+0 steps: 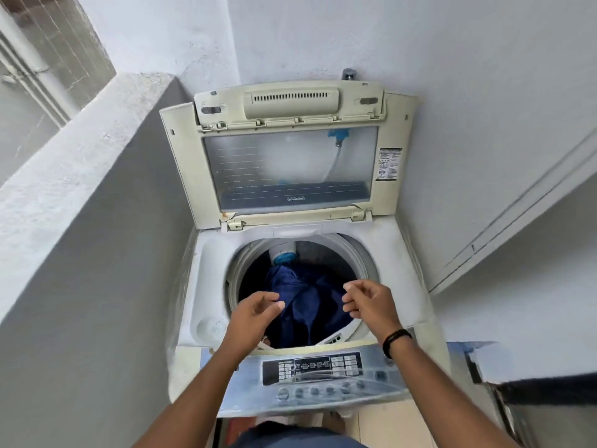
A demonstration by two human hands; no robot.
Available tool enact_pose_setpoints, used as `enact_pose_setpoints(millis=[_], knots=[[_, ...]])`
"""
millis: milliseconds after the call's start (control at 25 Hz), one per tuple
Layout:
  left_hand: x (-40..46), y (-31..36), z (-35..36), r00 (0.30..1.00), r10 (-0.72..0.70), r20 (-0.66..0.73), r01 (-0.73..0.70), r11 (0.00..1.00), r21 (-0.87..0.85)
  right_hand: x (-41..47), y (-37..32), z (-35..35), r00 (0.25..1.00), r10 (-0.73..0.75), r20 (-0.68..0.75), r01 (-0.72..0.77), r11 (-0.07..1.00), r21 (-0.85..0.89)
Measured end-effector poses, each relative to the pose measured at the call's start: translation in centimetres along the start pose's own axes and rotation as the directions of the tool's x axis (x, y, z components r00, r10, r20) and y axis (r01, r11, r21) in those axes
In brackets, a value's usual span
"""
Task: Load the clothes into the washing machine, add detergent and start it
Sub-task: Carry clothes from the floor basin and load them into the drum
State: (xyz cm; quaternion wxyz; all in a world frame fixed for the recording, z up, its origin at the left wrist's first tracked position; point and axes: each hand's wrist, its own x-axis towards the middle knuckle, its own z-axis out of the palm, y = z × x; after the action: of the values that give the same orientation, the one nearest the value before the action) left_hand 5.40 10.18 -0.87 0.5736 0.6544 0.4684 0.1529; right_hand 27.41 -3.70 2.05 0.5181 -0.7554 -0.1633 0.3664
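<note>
Washing machine (206, 253): I see a white top-loader at frame centre, its lid (290, 150) raised upright against the back wall.
Clothes (307, 302): dark blue fabric lies in the drum, lower centre.
Left hand (255, 310): above the drum's left side, fingers loosely curled, grasping nothing.
Right hand (368, 302): above the drum's right side, fingers loosely curled, empty; dark band on the wrist.
Control panel (310, 373): below the drum opening, under my forearms.

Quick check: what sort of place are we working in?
Probably a small home laundry nook or balcony: a top-loading washing machine with its lid raised, wedged between a plastered parapet wall and white walls.
</note>
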Motion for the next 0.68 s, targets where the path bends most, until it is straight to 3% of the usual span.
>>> enact_pose_setpoints(millis=[240, 400, 480, 680], knots=[[-2.9, -0.1, 0.8, 0.978, 0.053, 0.201, -0.049, 0.998, -0.024, -7.4, 1.9, -1.8, 0.967, 0.029, -0.252, -0.003, 0.995, 0.103], [-5.3, 1.9, 5.1, 0.927, 0.244, 0.284, -0.269, 0.962, 0.053, -13.7, 4.7, -5.6, 0.901, 0.1, -0.423, -0.018, 0.981, 0.193], [-6.6, 4.2, 8.4, 0.869, 0.333, 0.367, -0.37, 0.928, 0.034, -17.7, 6.5, -8.3, 0.834, 0.142, -0.533, -0.005, 0.968, 0.25], [-11.6, 6.8, 18.0, 0.658, 0.335, 0.674, -0.476, 0.879, 0.027, -29.0, 12.3, -14.7, 0.589, 0.276, -0.76, 0.079, 0.916, 0.394]])
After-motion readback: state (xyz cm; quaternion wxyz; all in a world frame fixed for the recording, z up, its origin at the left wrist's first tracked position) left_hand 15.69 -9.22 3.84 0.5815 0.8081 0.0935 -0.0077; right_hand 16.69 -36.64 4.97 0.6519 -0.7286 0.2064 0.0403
